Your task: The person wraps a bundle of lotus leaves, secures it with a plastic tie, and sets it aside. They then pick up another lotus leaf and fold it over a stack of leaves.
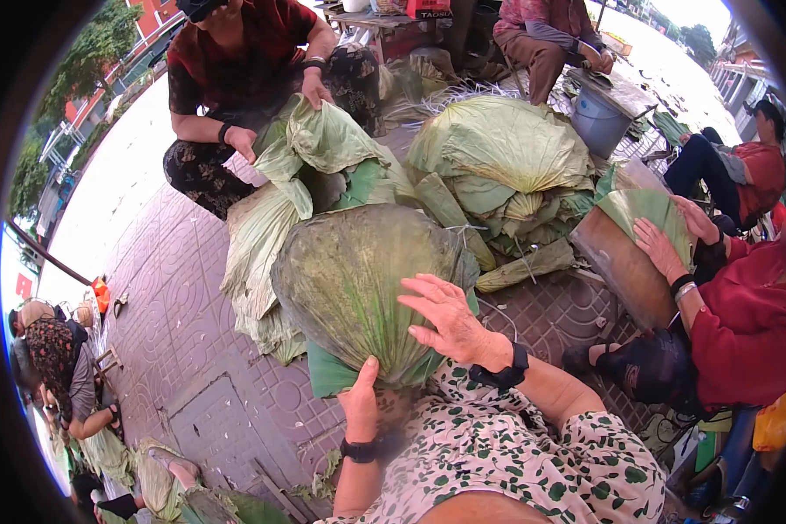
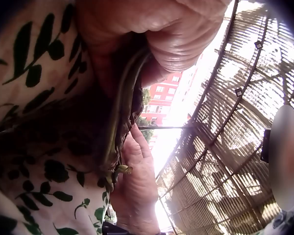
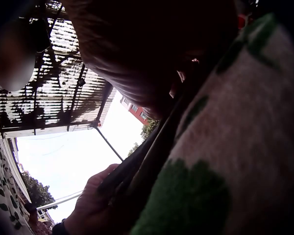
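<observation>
A folded stack of large lotus leaves (image 1: 367,279), dull green-brown on top, spreads over the lap in the head view. At its near edge my left hand (image 1: 358,409) grips it, thumb on top and fingers underneath. The left wrist view shows the same left hand (image 2: 171,39) closed over the thick edge of the leaf stack (image 2: 125,107). My right hand (image 1: 452,321) lies over the right side of the stack with its fingers extended. In the right wrist view, the right hand (image 3: 132,49) is dark and close to the camera. Fresher green leaf pokes out below the stack.
Across from me a person (image 1: 244,79) handles a pale leaf bundle (image 1: 323,140). A big heap of leaves (image 1: 506,148) lies on the paving ahead. At right, another person (image 1: 742,314) presses a leaf on a brown board (image 1: 624,262). A grey bucket (image 1: 598,122) stands behind.
</observation>
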{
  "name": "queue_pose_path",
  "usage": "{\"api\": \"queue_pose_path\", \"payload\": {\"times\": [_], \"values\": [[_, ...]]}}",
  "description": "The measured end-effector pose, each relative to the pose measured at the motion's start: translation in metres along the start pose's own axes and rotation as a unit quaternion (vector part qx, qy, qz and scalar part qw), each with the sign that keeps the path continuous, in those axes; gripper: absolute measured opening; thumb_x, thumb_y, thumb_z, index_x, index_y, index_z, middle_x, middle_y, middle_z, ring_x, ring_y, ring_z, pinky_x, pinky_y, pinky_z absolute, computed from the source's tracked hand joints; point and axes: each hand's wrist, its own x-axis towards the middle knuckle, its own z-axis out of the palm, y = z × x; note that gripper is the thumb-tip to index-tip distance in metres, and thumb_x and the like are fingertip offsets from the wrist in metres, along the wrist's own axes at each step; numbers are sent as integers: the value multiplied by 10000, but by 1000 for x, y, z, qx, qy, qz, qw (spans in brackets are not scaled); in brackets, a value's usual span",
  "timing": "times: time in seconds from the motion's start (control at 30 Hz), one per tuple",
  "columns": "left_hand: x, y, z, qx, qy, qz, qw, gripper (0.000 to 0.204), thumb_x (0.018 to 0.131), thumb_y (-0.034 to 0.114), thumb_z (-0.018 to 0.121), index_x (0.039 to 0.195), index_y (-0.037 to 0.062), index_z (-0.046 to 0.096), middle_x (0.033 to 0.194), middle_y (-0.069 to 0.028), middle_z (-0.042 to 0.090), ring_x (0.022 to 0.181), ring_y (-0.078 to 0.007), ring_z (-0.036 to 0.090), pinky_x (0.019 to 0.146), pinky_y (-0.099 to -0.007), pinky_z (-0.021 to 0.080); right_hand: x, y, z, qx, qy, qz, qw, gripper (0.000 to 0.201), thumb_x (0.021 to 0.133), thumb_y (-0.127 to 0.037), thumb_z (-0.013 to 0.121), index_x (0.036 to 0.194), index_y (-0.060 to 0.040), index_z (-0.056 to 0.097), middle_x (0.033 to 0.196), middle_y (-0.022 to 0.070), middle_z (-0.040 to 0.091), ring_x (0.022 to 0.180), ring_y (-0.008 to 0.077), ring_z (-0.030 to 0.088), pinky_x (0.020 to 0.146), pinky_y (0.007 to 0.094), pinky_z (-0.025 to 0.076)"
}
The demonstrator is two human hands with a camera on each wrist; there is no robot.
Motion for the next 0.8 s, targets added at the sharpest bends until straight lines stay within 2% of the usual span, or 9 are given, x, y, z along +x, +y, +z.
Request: {"api": "queue_pose_path", "payload": {"times": [0.23,0.33,0.4,0.63,0.73,0.8], "values": [[2,-4,-4,13,-3,11,1000,341,808,34,601,1128,-26,502,1085,-56,544,935,-146,518,848,-279,416,0,0,0,3,-3,5,1000,437,800,-230,564,1200,-73,487,1324,107,375,1255,314,289,1007,431,230],[1,-3,-2,15,-3,10,1000,344,807,33,600,1131,-26,499,1086,-57,543,937,-147,517,849,-280,416,1,-2,-1,-15,21,-8,1000,433,769,-185,597,1174,-67,497,1296,91,406,1210,299,340,972,418,282],[1,-2,-2,16,-2,11,1000,342,807,33,600,1129,-27,501,1084,-57,545,936,-147,517,848,-280,416,0,1,0,5,-3,5,1000,436,803,-236,560,1200,-70,488,1324,110,375,1256,316,289,1007,430,233],[0,-3,-1,4,4,9,1000,328,810,40,601,1118,-28,512,1080,-59,550,938,-146,521,845,-276,417,0,2,-2,5,1,0,1000,439,801,-237,567,1199,-70,488,1319,112,382,1251,319,299,1006,428,241],[0,-3,-1,6,7,2,1000,335,808,51,609,1119,-29,513,1084,-59,552,939,-145,522,844,-274,417,2,4,-13,0,-3,-26,1000,438,764,-169,595,1180,-73,495,1290,103,414,1212,310,344,982,419,281],[1,-4,-1,6,9,-1,1000,340,806,56,614,1120,-29,513,1085,-58,552,939,-145,523,843,-273,417,2,10,-27,61,-41,-22,997,437,808,-223,585,1197,-49,485,1299,128,408,1232,302,337,1001,393,278]]}}
